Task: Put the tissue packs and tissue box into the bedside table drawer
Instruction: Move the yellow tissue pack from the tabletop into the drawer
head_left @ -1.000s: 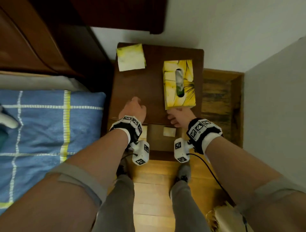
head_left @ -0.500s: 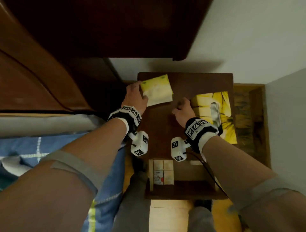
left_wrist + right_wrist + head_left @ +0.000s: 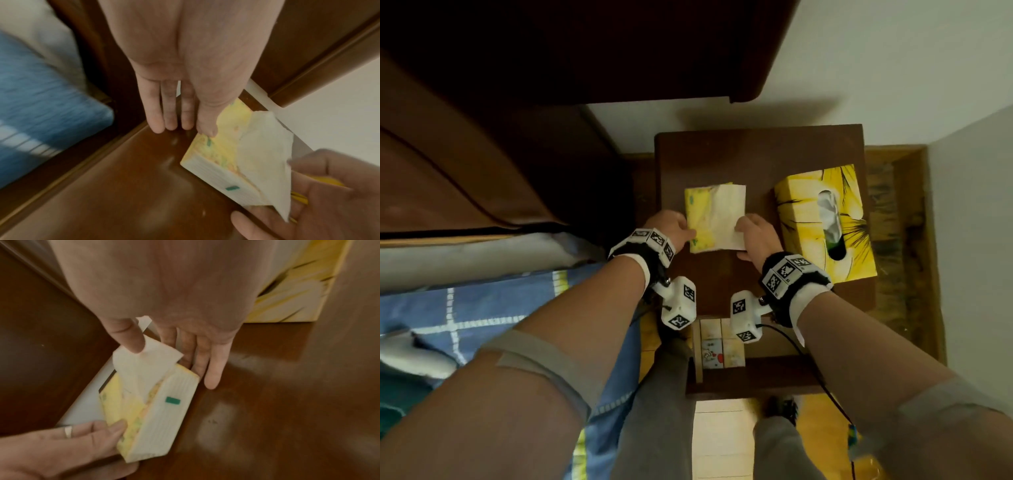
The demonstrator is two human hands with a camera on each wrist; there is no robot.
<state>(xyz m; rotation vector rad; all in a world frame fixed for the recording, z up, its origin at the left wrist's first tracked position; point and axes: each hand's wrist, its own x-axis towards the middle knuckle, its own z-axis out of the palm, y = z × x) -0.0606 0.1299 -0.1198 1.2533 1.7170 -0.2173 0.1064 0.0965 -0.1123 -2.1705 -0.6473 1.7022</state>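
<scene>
A yellow tissue pack with a loose white tissue sticking out of its top is held between both hands over the middle of the bedside table top. My left hand grips its left end, thumb on the top face. My right hand holds the right end, its thumb pressing the tissue down and its fingers along the far side. The yellow tissue box stands on the table's right side. Below, the open drawer holds several small tissue packs.
A dark wooden headboard and the bed with a blue checked cover lie to the left. A white wall runs behind the table and on the right. My legs stand on the wooden floor before the drawer.
The tissue pack has come from the table's back left corner to its middle. My right hand has joined the left on it and now presses the loose tissue.
</scene>
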